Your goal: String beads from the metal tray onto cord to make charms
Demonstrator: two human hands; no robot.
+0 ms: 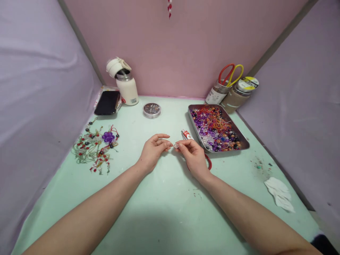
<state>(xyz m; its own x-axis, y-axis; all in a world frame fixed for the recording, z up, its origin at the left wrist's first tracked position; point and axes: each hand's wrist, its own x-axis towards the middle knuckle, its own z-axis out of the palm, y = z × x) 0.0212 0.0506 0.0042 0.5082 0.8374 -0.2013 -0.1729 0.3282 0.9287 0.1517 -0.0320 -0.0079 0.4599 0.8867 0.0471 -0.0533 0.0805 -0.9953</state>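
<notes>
My left hand (153,150) and my right hand (193,156) meet over the middle of the pale green table (164,209). Both pinch a small clear bead (175,145) between their fingertips. Whether a thread runs through the bead I cannot tell. A red cord loop (209,161) lies under my right hand. Just behind my right fingers lies a small red and white tube (186,134). A metal tray (245,143) full of purple, clear and dark beads with red and yellow cords stands to the right.
Several finished bead strings (96,147) lie at the left. At the back stand a black phone (107,102), a white flask (126,85) with its lid open, and a round tin (151,109). Jars with scissors (230,75) are at the back right, a white tissue (280,194) at the right.
</notes>
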